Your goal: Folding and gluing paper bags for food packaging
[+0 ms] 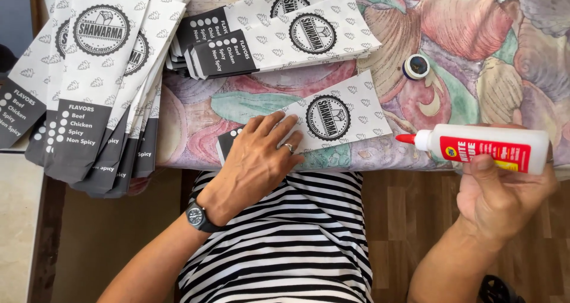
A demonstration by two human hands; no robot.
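now the left hand [256,160] is lying flat, fingers spread, pressing down on a white-and-black printed paper sleeve bag [332,117] at the near edge of the table [475,53], which is covered in a pastel shell-patterned cloth. the right hand [502,196] is holding, its grip closed around it, a white plastic glue bottle with a red label [487,148], lying sideways, its red tip pointing toward the bag. more bags are sitting in a fanned stack [101,83] at the left and a smaller pile [279,35] beyond. a small round cap [416,66] is lying well apart.

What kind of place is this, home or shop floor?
Likely a home table used for craft work: a shell-patterned tablecloth, wood-look floor, stacks of printed paper bags, and a white glue bottle in the right hand.
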